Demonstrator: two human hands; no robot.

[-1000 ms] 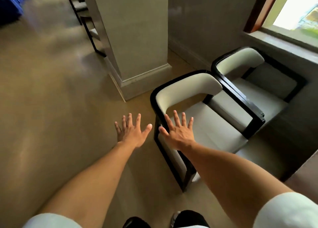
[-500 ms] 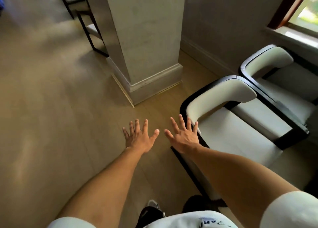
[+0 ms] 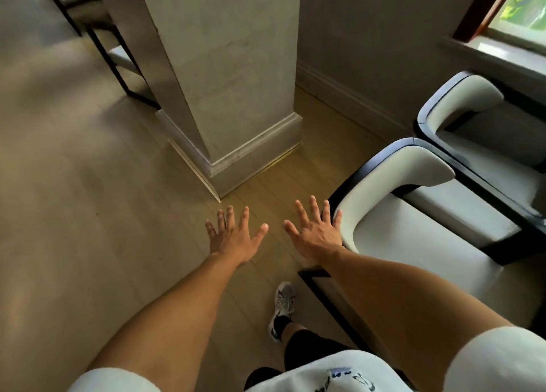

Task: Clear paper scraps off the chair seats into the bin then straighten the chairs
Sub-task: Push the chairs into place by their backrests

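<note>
Two white-cushioned armchairs with black frames stand side by side at the right, under a window. The near chair has a bare seat with no paper on it; the far chair is partly cut off by the frame edge. My left hand hovers over the wooden floor, fingers spread, holding nothing. My right hand is spread too, just left of the near chair's curved back, its little finger close to the black edge. No bin or paper scrap is in view.
A square stone pillar with a skirting base rises ahead of my hands. Black-framed furniture stands behind it at the upper left. A window sill runs along the right wall. My shoe is on the floor beside the near chair.
The view has swung left, so both chairs slid toward the right edge. My right hand has come off the near chair's seat area and now hangs beside its back. One foot has stepped forward.
</note>
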